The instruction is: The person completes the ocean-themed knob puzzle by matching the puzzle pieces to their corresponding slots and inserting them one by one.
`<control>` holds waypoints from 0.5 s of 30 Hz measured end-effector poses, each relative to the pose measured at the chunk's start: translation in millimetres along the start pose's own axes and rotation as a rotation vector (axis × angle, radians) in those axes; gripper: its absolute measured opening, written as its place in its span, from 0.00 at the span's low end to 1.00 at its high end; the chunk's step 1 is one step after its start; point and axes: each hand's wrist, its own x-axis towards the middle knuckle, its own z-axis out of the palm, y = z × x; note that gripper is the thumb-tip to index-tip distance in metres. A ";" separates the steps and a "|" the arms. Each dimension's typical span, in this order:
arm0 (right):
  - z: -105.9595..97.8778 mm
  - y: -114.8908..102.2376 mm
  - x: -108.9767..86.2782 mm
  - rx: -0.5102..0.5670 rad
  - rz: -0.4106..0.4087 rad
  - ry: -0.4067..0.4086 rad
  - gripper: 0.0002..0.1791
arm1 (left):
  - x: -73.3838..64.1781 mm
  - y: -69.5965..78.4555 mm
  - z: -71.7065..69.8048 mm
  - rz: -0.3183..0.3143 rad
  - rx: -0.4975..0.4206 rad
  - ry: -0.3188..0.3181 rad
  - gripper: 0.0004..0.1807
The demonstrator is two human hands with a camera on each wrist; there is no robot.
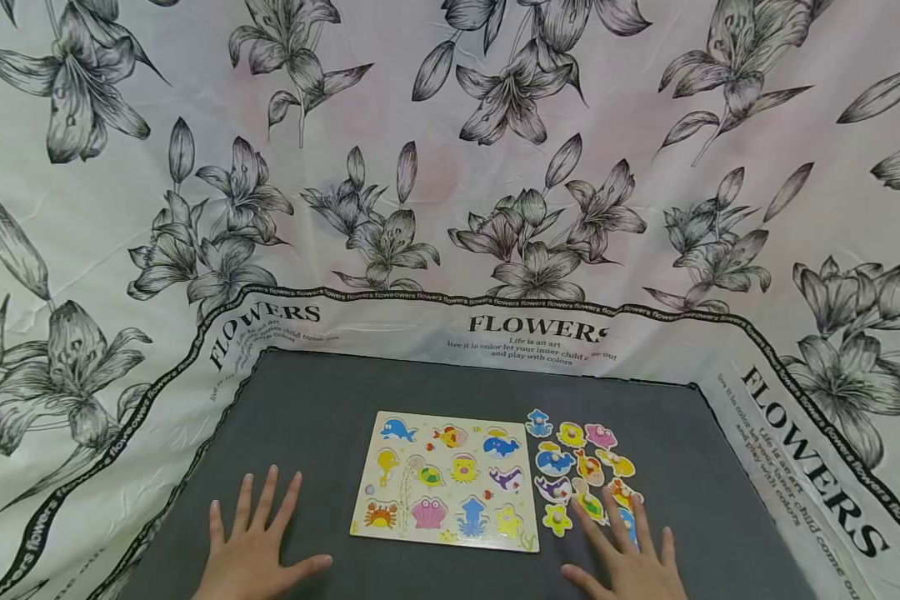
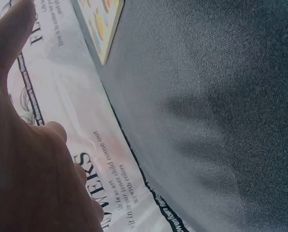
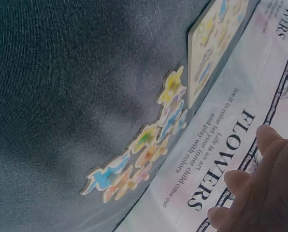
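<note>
A wooden puzzle board (image 1: 444,482) with printed sea animals lies flat on the dark grey surface. To its right sit several loose sea-animal puzzle pieces, among them a yellow starfish piece (image 1: 557,520), a pink shell piece (image 1: 600,436) and a blue dolphin piece (image 3: 107,178). My left hand (image 1: 251,546), fingers spread and straight, is left of the board and holds nothing. My right hand (image 1: 630,554) is also spread and empty; in the head view its fingers overlap the nearest pieces, partly hiding a green turtle piece (image 1: 591,507) and the blue one.
Dark grey cloth (image 1: 315,392) covers the work surface. White fabric (image 1: 390,333) printed with black flowers and the word FLOWERS rises behind it and along both sides. A yellow octopus piece (image 1: 571,434) and a blue squid piece (image 1: 539,422) stand at the back of the group.
</note>
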 end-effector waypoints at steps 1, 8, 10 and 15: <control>-0.9 0.2 0.0 0.000 0.001 0.000 0.48 | 0.6 0.7 -0.5 0.001 -0.002 -0.005 0.66; -7.9 3.6 -1.6 0.008 0.033 -0.029 0.50 | 4.3 4.5 3.3 0.045 -0.017 0.057 0.65; -10.2 5.0 -2.4 0.011 0.039 -0.047 0.51 | 6.6 5.5 7.0 0.074 -0.017 0.108 0.65; -16.5 9.1 -1.1 0.065 0.006 -0.078 0.50 | 20.0 5.6 19.2 0.127 -0.048 0.155 0.64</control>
